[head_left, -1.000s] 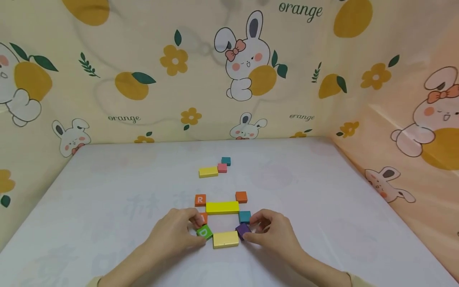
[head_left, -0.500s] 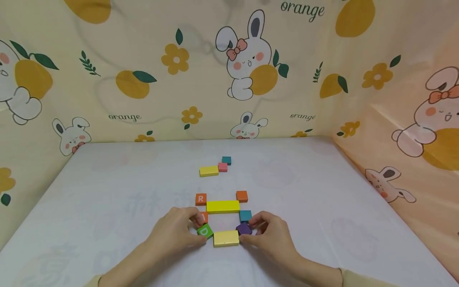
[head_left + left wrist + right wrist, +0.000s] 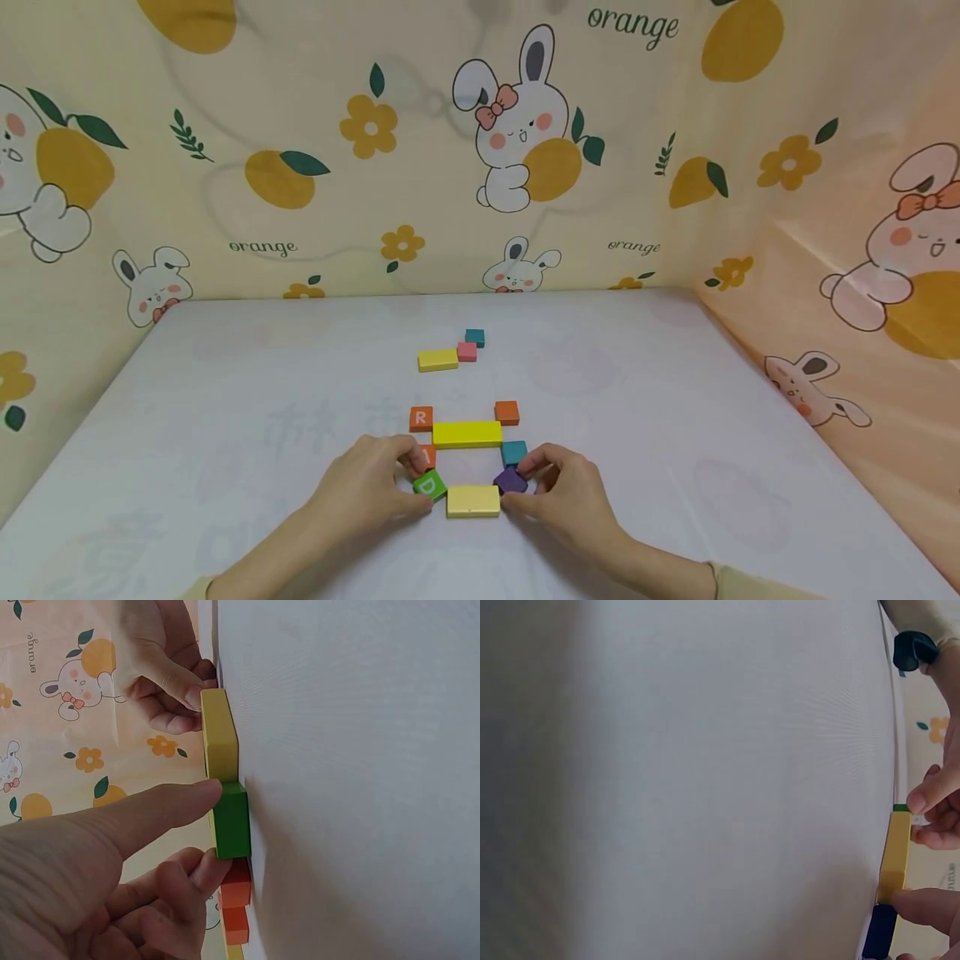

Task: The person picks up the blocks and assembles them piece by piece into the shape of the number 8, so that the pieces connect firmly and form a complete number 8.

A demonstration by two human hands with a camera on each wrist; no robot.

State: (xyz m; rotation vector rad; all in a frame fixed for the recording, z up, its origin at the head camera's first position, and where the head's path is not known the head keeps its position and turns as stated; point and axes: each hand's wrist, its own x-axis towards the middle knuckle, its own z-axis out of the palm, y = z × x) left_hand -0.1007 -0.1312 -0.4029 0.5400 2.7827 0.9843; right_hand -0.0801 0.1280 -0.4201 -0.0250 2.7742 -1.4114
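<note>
My left hand pinches a green letter block marked D between thumb and finger, beside the left end of a pale yellow block. At that block's right end, my right hand holds a tilted purple block. The right thumb tip lies at the seam between purple and yellow, as the right wrist view shows. A teal block sits just beyond the purple one. Left fingertips partly cover an orange block next to the green one. In the left wrist view, the green block stands flush against the yellow.
A bright yellow bar lies across the far side, with an orange R block and a plain orange block at its ends. Farther back are another yellow block, a pink block and a teal block.
The right thumb has shifted left to the yellow block's end, and the purple block has turned slightly. The left hand stays nearly still on the green block.
</note>
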